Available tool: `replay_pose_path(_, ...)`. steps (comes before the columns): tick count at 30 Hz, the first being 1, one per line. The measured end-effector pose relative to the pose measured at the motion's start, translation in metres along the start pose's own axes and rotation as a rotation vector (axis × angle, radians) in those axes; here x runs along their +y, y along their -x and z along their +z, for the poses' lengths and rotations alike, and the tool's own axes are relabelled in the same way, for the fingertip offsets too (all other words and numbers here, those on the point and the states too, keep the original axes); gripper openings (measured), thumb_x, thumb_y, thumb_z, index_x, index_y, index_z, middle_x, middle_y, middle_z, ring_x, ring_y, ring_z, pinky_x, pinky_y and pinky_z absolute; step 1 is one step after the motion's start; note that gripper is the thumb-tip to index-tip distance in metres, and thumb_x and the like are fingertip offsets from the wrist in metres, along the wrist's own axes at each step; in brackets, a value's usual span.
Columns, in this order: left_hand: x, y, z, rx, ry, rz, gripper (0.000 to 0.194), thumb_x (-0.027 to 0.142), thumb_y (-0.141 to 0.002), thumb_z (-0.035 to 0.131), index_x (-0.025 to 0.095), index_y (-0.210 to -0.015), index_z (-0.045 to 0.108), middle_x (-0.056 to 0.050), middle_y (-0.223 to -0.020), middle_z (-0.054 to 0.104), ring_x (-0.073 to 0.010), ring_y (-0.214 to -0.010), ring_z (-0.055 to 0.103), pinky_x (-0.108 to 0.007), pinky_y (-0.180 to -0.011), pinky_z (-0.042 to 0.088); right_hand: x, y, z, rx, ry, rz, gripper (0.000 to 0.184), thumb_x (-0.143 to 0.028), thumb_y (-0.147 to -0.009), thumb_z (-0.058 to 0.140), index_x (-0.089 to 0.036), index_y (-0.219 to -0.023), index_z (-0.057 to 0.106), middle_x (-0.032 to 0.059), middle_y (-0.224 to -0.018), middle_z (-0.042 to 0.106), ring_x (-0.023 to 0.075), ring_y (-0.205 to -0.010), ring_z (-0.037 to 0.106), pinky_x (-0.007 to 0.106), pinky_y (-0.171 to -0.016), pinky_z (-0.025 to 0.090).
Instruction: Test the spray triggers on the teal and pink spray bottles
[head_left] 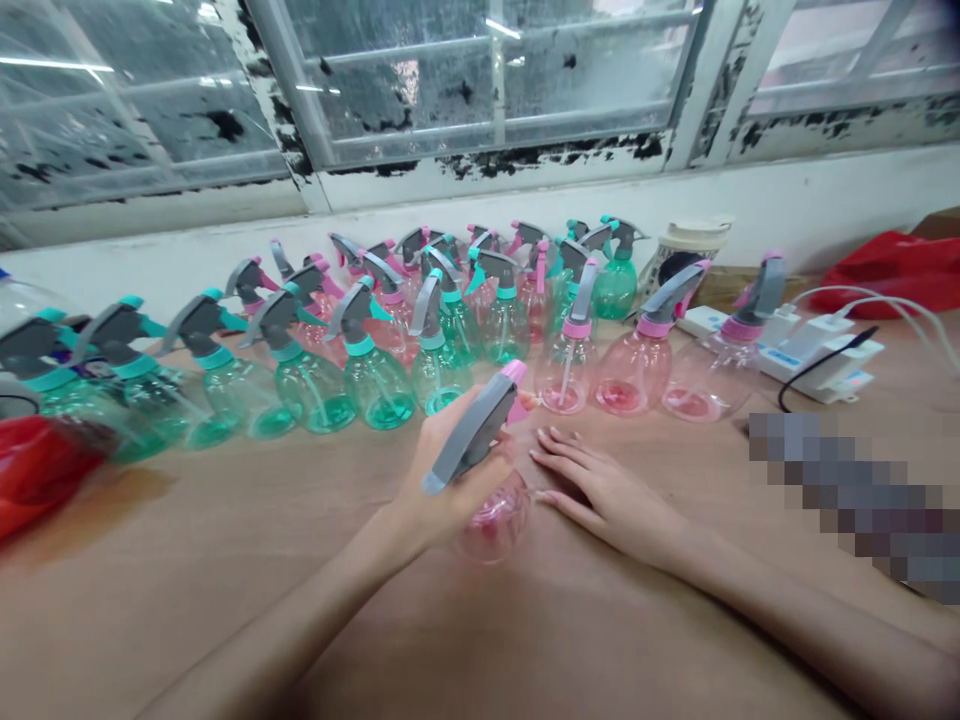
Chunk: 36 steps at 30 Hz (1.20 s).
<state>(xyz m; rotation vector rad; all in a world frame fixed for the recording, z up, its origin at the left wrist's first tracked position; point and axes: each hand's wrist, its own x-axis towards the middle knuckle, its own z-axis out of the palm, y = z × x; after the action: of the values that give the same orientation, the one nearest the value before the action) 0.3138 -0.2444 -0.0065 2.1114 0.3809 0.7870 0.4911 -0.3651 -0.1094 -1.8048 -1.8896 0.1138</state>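
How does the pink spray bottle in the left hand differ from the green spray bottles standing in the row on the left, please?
The pink translucent spray bottle is tilted and held off its base by the left hand; the green translucent spray bottles stand upright on the brown table, untouched. The pink one has a pink nozzle and collar; the green ones have teal. The right hand lies flat beside the pink bottle. Both kinds share grey triggers and round bodies.

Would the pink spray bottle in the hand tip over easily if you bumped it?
Probably. The pink spray bottle looks clear, thin and empty, so likely light. Its big grey trigger head sits high, so it may topple. The left hand grips it; the right hand rests beside it.
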Motion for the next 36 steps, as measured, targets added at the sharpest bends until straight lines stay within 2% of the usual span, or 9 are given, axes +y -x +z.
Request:
replay_pose_path(6,-0.0019,-0.0012,0.0026,-0.003,0.003,0.014,0.010,0.028,-0.078,0.052,0.024,-0.086,0.056,0.004,-0.063,0.048,-0.0126,-0.051,0.045,-0.028,-0.051,0.039,0.0007,0.0007,-0.0010,-0.030,0.017,0.001,0.051,-0.047,-0.097,0.046,-0.018,-0.138,0.053,0.0127,-0.149,0.045,0.0285,-0.141,0.036,0.054,-0.115,0.032)
replay_pose_path(10,-0.0019,-0.0002,0.0025,-0.002,-0.014,0.038,0.018,0.028,-0.080,0.051,0.025,-0.095,0.059,0.003,-0.067,0.052,-0.0137,-0.054,0.049,-0.028,-0.053,0.042,-0.0004,0.0015,-0.0010,-0.014,0.006,0.003,0.050,-0.047,-0.096,0.047,-0.021,-0.139,0.053,0.0113,-0.149,0.046,0.0283,-0.141,0.037,0.054,-0.114,0.033)
replay_pose_path(17,-0.0040,0.0007,0.0036,0.022,-0.002,0.011,0.010,0.025,-0.078,0.055,0.023,-0.087,0.060,0.002,-0.068,0.056,-0.0143,-0.059,0.054,-0.029,-0.059,0.048,-0.0011,0.0031,-0.0023,-0.016,0.005,0.004,0.049,-0.046,-0.097,0.047,-0.023,-0.140,0.052,0.0109,-0.149,0.046,0.0284,-0.140,0.037,0.055,-0.114,0.033)
replay_pose_path(23,-0.0056,0.0001,0.0049,0.018,-0.036,0.025,0.020,0.025,-0.081,0.055,0.023,-0.100,0.060,0.002,-0.070,0.058,-0.0131,-0.058,0.054,-0.027,-0.056,0.045,-0.0009,0.0038,-0.0036,-0.047,0.018,0.010,0.051,-0.047,-0.097,0.046,-0.019,-0.139,0.052,0.0122,-0.149,0.045,0.0288,-0.141,0.037,0.055,-0.114,0.032)
replay_pose_path(28,0.0020,-0.0009,0.0064,0.036,0.020,-0.005,0.020,0.026,-0.079,0.057,0.020,-0.098,0.059,0.001,-0.075,0.060,-0.0134,-0.064,0.059,-0.026,-0.061,0.049,-0.0014,0.0041,-0.0050,-0.056,0.021,0.012,0.052,-0.047,-0.097,0.046,-0.019,-0.140,0.051,0.0115,-0.150,0.045,0.0282,-0.141,0.036,0.054,-0.115,0.032)
replay_pose_path(34,0.0015,-0.0012,0.0039,-0.014,0.025,0.029,0.027,0.022,-0.078,0.056,0.021,-0.105,0.058,-0.001,-0.086,0.063,-0.0142,-0.069,0.061,-0.028,-0.067,0.050,-0.0004,0.0037,-0.0040,-0.072,0.039,0.008,0.053,-0.048,-0.098,0.044,-0.017,-0.140,0.051,0.0121,-0.150,0.043,0.0277,-0.141,0.035,0.054,-0.116,0.030)
replay_pose_path(36,0.0004,-0.0011,0.0024,-0.026,0.031,0.034,0.023,0.023,-0.078,0.056,0.022,-0.101,0.058,-0.001,-0.085,0.062,-0.0146,-0.068,0.059,-0.030,-0.069,0.050,-0.0002,0.0036,-0.0037,-0.068,0.035,0.009,0.052,-0.047,-0.098,0.044,-0.017,-0.140,0.052,0.0124,-0.150,0.043,0.0283,-0.141,0.035,0.054,-0.116,0.030)
